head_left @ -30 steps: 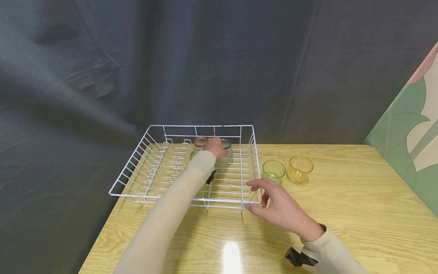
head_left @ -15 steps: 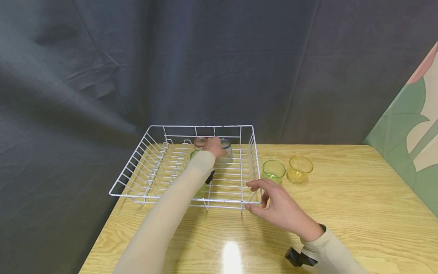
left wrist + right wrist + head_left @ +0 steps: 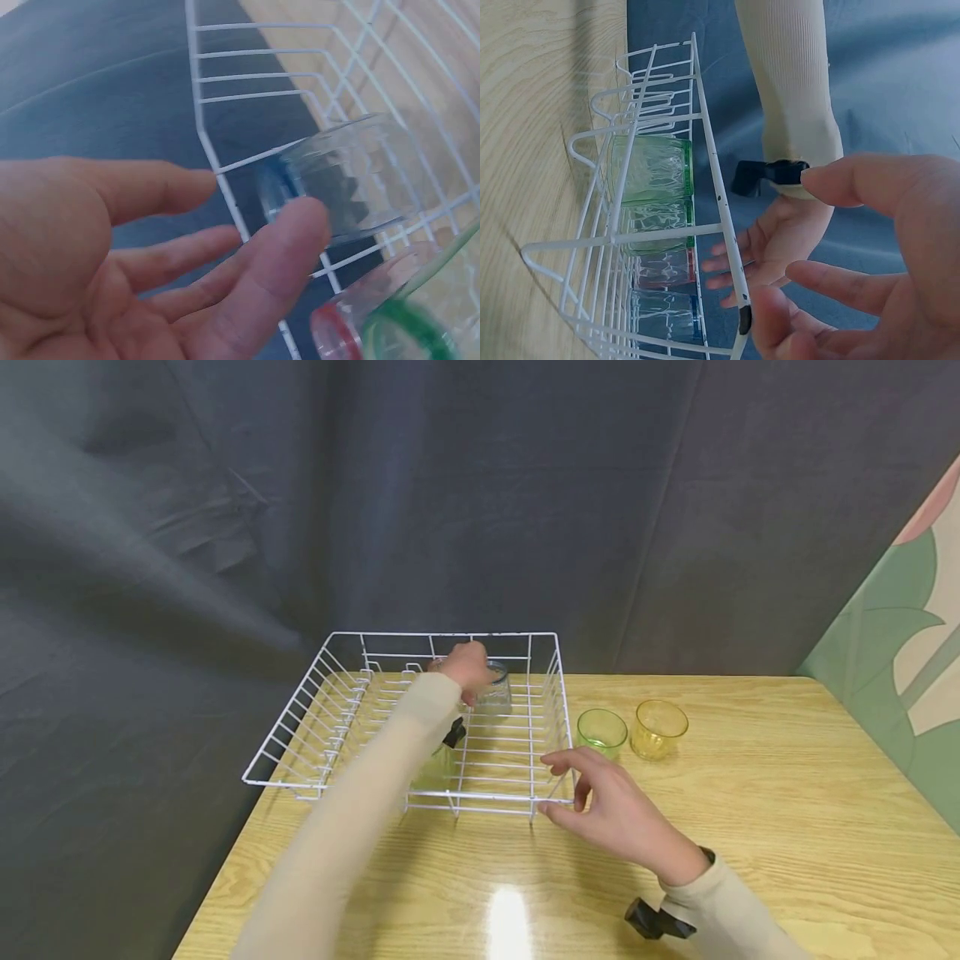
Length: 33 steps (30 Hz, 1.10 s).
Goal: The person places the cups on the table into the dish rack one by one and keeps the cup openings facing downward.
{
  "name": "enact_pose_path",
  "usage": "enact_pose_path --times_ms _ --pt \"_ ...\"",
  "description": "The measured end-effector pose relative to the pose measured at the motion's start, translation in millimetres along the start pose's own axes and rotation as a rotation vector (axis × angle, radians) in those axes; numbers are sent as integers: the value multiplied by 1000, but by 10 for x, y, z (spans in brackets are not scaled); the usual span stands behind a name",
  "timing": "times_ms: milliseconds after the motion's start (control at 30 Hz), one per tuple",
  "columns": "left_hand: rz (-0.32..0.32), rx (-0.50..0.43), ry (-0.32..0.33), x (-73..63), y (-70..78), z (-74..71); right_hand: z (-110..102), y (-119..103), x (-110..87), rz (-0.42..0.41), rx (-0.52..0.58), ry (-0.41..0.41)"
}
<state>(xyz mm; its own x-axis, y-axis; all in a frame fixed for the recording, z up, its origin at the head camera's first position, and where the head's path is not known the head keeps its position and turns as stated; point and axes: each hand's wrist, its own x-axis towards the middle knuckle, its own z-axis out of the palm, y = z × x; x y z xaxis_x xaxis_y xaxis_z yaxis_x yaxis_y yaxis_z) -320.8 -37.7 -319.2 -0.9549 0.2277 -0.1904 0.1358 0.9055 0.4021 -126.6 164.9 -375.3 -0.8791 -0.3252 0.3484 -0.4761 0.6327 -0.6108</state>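
In the head view, a white rack (image 3: 495,797) is sitting on the desk (image 3: 787,810). The left hand (image 3: 467,668) is hovering near the rack's back edge, beside the blue-rimmed glass (image 3: 496,700). The right hand (image 3: 618,810) is bending around the rack's near right corner, maybe to stop it from sliding. Past the rack's right edge, a loose green glass (image 3: 602,733) and a yellow glass (image 3: 658,731) are standing on the desk, perhaps to be within easy reach.

In the left wrist view, the left fingers are spreading apart and gripping nothing. One is crossing in front of the blue rim; I cannot tell if it is touching. The red-rimmed glass (image 3: 337,334) is standing next along.

In the right wrist view, the right fingers are curving loosely with gaps between them, not squeezing the rack. Two rack green glasses (image 3: 652,169), the red-rimmed one and the blue-rimmed one are lining up from the front edge to the back. Their rims are facing up, and the wires are probably keeping them from tipping.
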Motion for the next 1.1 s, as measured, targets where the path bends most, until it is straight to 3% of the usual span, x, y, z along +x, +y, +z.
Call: enact_pose_path --times_ms 133,367,433,567,667,800,933,1100 --pt "23 -53 -68 -51 -21 -83 -12 3 9 2 -8 4" --pt "154 -103 -208 -178 -134 -142 -44 48 13 -12 3 15" --pt "188 -74 -209 -263 -132 -168 -71 79 25 0 -7 28" --pt "258 78 -160 -507 -92 -198 -133 150 72 65 -52 59" --pt "318 104 -157 -716 -82 -162 -176 221 104 113 -91 82" --pt "395 49 -153 -977 -101 -57 -230 324 149 161 -131 122" --pt "458 10 -102 -1189 -139 66 -286 426 170 222 -158 142" --pt "565 -120 -101 -1402 -159 179 -344 599 173 285 -201 177"
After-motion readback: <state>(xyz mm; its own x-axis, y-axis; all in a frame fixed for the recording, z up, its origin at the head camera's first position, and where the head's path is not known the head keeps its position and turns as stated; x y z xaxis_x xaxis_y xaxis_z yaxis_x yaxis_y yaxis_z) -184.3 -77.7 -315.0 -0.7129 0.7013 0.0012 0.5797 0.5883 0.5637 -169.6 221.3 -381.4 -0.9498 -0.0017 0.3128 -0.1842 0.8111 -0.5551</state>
